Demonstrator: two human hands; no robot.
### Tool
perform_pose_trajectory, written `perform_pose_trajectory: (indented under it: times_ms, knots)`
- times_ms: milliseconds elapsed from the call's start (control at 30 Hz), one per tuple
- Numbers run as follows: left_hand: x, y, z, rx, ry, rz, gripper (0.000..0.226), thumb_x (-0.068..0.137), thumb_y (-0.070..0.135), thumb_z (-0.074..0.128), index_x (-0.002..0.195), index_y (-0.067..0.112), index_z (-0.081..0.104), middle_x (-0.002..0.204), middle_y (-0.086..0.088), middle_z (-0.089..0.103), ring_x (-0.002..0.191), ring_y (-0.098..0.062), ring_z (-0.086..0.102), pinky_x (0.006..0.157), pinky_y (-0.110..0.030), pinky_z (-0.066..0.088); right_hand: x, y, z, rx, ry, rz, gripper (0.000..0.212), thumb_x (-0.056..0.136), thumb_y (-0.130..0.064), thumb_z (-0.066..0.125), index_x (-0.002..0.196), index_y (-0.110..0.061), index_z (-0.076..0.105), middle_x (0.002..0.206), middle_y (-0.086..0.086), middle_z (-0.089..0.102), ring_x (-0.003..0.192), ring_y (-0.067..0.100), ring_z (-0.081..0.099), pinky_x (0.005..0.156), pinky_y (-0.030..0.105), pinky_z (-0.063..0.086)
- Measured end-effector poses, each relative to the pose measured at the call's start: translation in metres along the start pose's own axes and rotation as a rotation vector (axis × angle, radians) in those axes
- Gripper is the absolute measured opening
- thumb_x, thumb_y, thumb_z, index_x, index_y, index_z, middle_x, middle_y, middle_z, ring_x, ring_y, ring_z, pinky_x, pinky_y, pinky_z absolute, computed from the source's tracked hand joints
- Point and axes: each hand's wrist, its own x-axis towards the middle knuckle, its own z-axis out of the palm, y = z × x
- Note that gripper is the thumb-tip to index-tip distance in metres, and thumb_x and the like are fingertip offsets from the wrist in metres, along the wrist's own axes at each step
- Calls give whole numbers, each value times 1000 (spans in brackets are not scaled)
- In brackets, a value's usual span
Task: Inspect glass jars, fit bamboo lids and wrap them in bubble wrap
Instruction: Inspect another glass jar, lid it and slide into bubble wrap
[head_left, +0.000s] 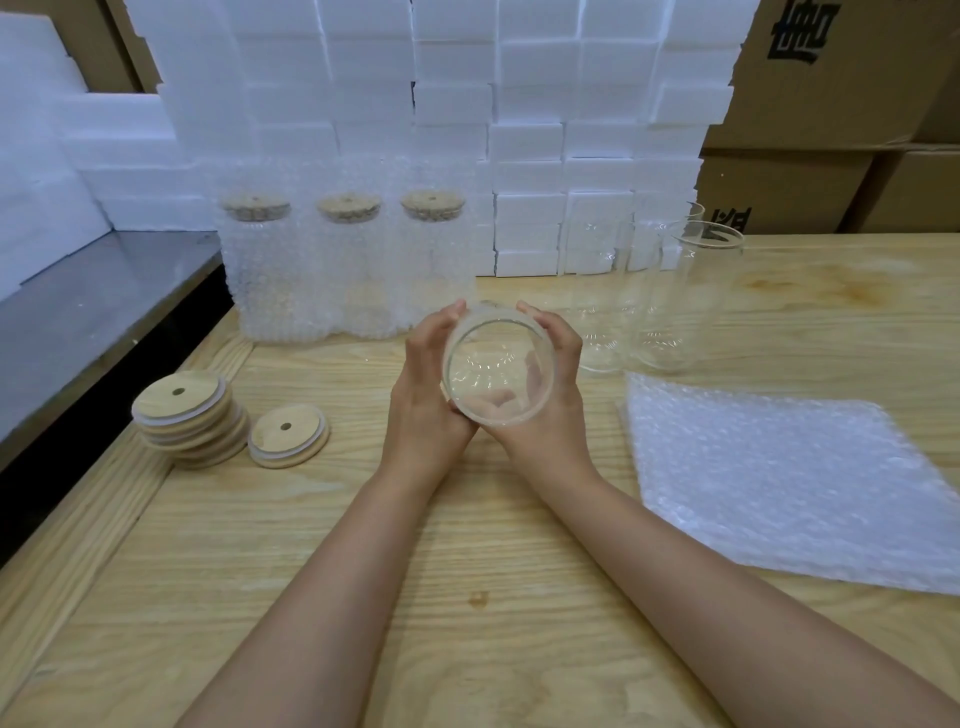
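Wooden table (467, 571), foam blocks (545, 130) behind

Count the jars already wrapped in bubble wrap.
3, in a row at the table's back, each lidded: left wrapped jar, middle wrapped jar, right wrapped jar. None looks hidden.

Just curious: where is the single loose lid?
Head view: the lid lies on the table, left of the left hand holding the jar, beside the stack of lids.

Bubble wrap (779, 478) partly off-frame right
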Motion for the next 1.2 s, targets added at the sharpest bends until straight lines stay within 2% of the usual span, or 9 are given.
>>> perform_pose_trajectory:
  times_ms: [133,200,300,467,600,733,933,1067,1200]
  knots:
    - [0,-2,2,-84,-9,-120,80,65,35,83,128,34,33,125,41,41,103,21,50,84,-4,44,-2,-6,1,-42,12,-46,90,59,-13,89,127,-35,35,136,-23,40,125,-2,44,90,3,37]
    - [2,-4,2,-108,-26,-160,80,66,22,88,123,43,37,132,26,43,102,25,48,89,-16,49,-2,-8,2,-46,15,-42,90,62,-6,87,126,-43,36,142,-10,40,130,17,43,83,-2,37]
    - [3,-1,2,-99,-43,-172,80,62,33,87,127,41,41,141,10,41,111,23,44,95,-29,48,-3,-10,0,-113,25,-47,89,64,-9,86,126,-48,34,139,-20,38,129,14,41,94,7,36]
    - [2,3,1,-85,-74,-126,91,56,51,81,135,21,45,131,42,32,116,20,42,94,-12,43,-3,-15,-2,-158,40,13,92,63,-32,86,135,-48,30,136,-19,43,125,11,39,106,29,36]
    - [1,10,-2,-35,-84,-161,94,59,43,84,137,41,31,132,21,49,103,24,48,82,0,37,-2,-12,-3,-90,22,91,92,62,-33,88,136,-46,34,135,-24,45,127,10,41,99,14,36]
    - [1,10,-4,58,-93,-165,103,60,48,84,141,47,20,132,22,49,103,0,54,83,-21,43,0,-11,-4,12,23,116,85,56,-37,86,122,-55,35,125,-28,49,117,-10,45,86,0,34]
    - [1,6,-4,126,-61,-114,95,68,25,84,130,61,21,138,13,52,100,7,48,82,-24,45,-1,-2,-4,70,-5,126,89,57,-24,91,124,-43,35,114,-45,48,111,-20,46,85,-1,36]
    - [1,6,-3,133,-20,-61,90,72,8,71,128,58,22,129,26,45,100,10,43,78,-3,33,0,-3,-1,46,1,120,90,50,-32,89,120,-46,33,115,-48,44,110,-22,45,83,-1,36]
    - [0,10,-4,78,-13,-42,69,75,25,61,134,40,27,122,54,30,100,10,45,77,6,32,-2,-3,0,-30,15,86,90,55,-23,92,119,-47,33,116,-42,46,105,-21,47,81,-1,36]
